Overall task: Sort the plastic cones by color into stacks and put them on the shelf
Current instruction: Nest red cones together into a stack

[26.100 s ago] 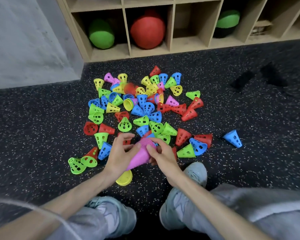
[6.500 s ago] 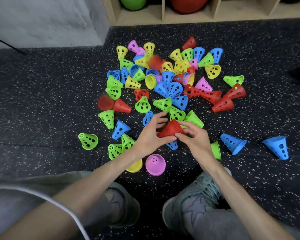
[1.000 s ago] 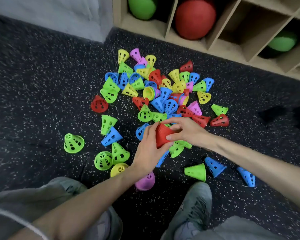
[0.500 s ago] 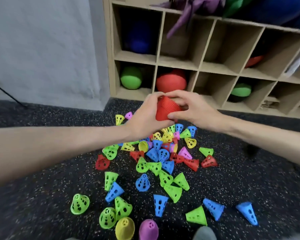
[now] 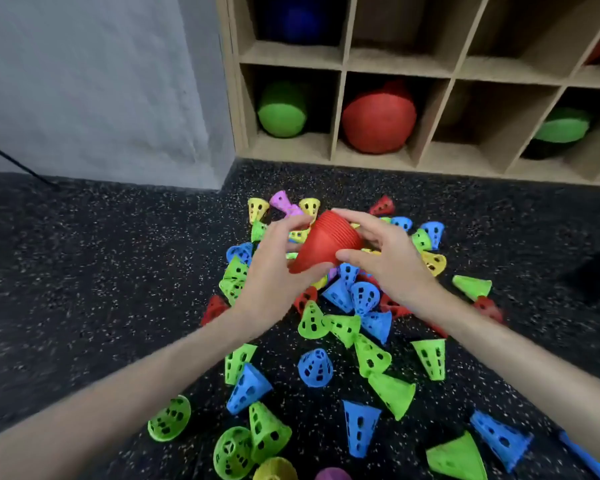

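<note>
A stack of red cones (image 5: 326,242) is held in the air between both hands, above the pile. My left hand (image 5: 274,271) grips its narrow lower end, and my right hand (image 5: 385,258) grips its wide ribbed end. Below them, several loose cones in green, blue, yellow, red and pink lie scattered on the dark speckled floor (image 5: 101,289), among them a blue cone (image 5: 315,368) and a green cone (image 5: 432,356). The wooden shelf (image 5: 336,109) stands straight ahead against the wall.
In the shelf's lower cubbies sit a green stack (image 5: 282,110), a large red stack (image 5: 378,119) and another green stack (image 5: 561,128); the cubby between (image 5: 482,123) looks bare. A grey wall (image 5: 94,81) is at the left. A yellow cone (image 5: 274,470) and a pink cone (image 5: 331,474) lie near the bottom edge.
Both hands have carried the red stack up off the floor and forward toward the shelf. The view has tilted up from the pile to the cubbies.
</note>
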{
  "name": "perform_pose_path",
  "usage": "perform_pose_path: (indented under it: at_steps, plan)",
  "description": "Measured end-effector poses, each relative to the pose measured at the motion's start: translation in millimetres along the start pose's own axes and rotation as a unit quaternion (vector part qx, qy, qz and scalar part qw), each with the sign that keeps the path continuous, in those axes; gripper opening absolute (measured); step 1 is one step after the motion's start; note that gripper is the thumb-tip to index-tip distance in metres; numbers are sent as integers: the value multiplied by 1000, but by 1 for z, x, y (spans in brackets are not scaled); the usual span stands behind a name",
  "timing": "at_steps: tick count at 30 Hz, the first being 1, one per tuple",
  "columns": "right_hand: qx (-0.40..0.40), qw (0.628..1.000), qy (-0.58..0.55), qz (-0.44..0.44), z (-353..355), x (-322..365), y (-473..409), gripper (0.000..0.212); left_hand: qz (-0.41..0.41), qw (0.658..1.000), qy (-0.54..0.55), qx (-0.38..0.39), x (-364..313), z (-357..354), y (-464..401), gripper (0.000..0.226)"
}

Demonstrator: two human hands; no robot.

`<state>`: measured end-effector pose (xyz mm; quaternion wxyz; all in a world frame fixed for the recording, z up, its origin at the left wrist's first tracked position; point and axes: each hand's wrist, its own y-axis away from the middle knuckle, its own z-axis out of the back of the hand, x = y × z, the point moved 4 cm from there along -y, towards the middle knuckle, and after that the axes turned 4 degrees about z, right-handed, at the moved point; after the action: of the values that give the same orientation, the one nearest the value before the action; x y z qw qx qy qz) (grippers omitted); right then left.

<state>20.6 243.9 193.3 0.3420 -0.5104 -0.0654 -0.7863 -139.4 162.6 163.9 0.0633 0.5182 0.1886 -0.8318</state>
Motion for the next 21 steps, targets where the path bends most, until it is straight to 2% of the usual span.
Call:
perform_pose_path:
  at_steps: [4,11,14,16,18,21]
  plan:
    - [-1,998,-41,-40,-23,-55,-1,59,62,997,38,-16,54,-19,4,61]
    - [-3,989,-75,-129,-51,-122,20,57,155,986,53,35,110,-44,15,52]
    - [-23,982,-92,-166,-48,-137,24,59,138,990,-29,28,134,-28,9,33]
    - [-49,977,-103,-182,-48,-147,28,58,138,983,-120,-23,165,-6,1,25]
    - [-63,973,-113,-194,-51,-153,31,56,170,964,-191,-75,202,17,-5,25]
    - [-68,968,-128,-205,-58,-158,33,54,220,945,-227,-81,241,36,-5,33]
